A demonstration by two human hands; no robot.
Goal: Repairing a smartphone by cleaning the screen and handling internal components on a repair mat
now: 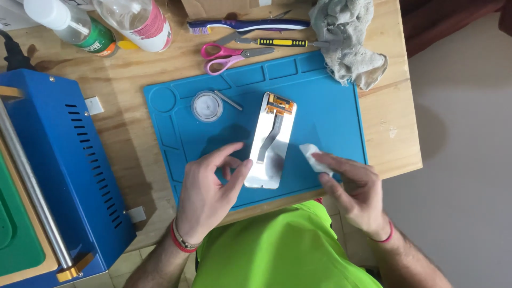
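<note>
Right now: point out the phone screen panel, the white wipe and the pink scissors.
phone screen panel (272, 140): head view, middle of its back.
white wipe (311, 156): head view, exposed upper end.
pink scissors (226, 56): head view, between the handle loops.

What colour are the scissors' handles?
Pink, on the scissors lying above the blue mat; clearest in the head view.

Beyond the hands – pink-handled scissors (229, 55), a purple toothbrush (248, 25), a yellow-handled screwdriver (281, 42), a crumpled grey rag (349, 40), two clear plastic bottles (140, 21). Big blue metal machine (69, 165) sits off to their left.
</note>
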